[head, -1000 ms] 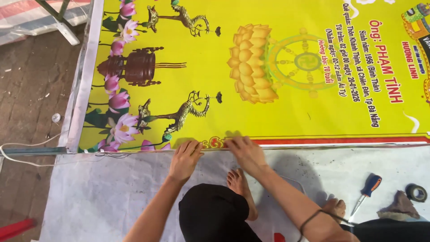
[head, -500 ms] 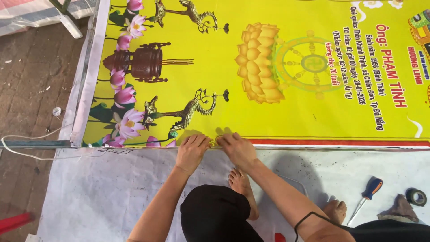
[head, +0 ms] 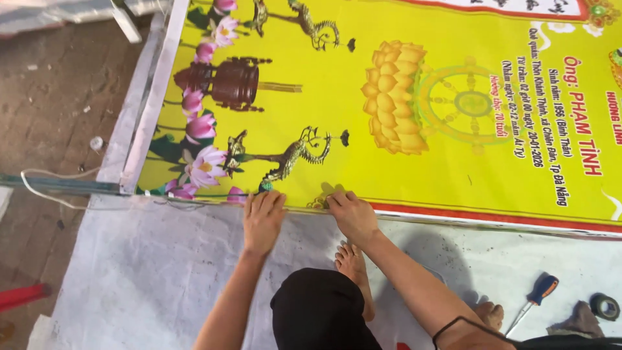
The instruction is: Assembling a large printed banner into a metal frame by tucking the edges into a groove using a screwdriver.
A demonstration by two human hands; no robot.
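Yellow banner (head: 402, 129) lower edge under both hands, left hand (head: 262, 220) flat, right hand (head: 353, 214) pinching it

A large rectangular yellow banner (head: 402, 104) lies flat across the far and right part of the scene, on a white sheet on the floor. It is printed with pink lotus flowers, a brown urn, golden birds, a yellow lotus and a pale wheel. A red stripe runs along its near edge, and red and dark lettering sits at its right.

White sheet (head: 162, 272) open; bare foot (head: 353, 262) between arms.
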